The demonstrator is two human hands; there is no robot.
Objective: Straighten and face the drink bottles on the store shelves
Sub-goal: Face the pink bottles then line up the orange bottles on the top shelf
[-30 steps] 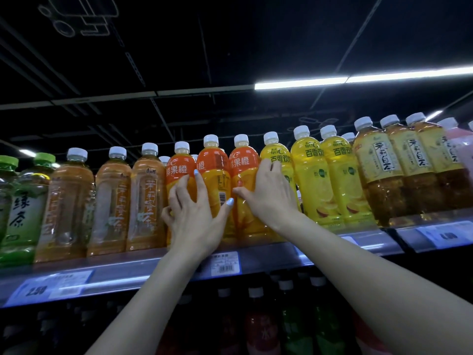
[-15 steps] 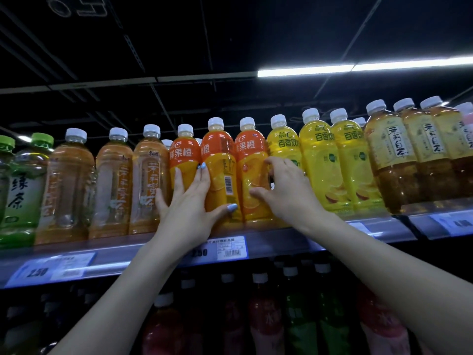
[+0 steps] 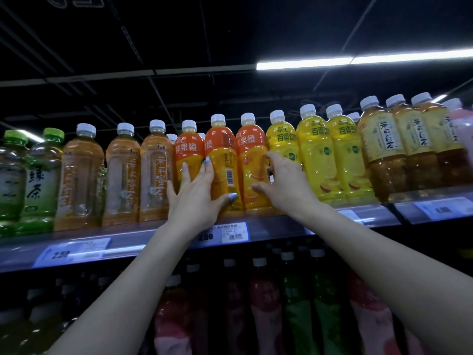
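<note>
Shelf (image 3: 143,242): left grip (image 3: 197,198) around barcode-out orange bottle (image 3: 225,160).

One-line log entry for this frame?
step: facing | left hand: around middle orange juice bottle, barcode forward | right hand: on right orange juice bottle | shelf: top

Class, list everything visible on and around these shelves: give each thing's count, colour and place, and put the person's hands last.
Green tea bottles: two, green, top shelf far left.
Amber tea bottles: three, next right.
Orange juice bottles: three front, centre.
Yellow juice bottles: three front, right of centre.
Brown tea bottles: three, far right.
Price tags: several, shelf edge.
Lower-shelf bottles: many, dim.
Ceiling light: white, overhead.
Left hand: on orange bottles.
Right hand: on the rightmost orange bottle.
</note>
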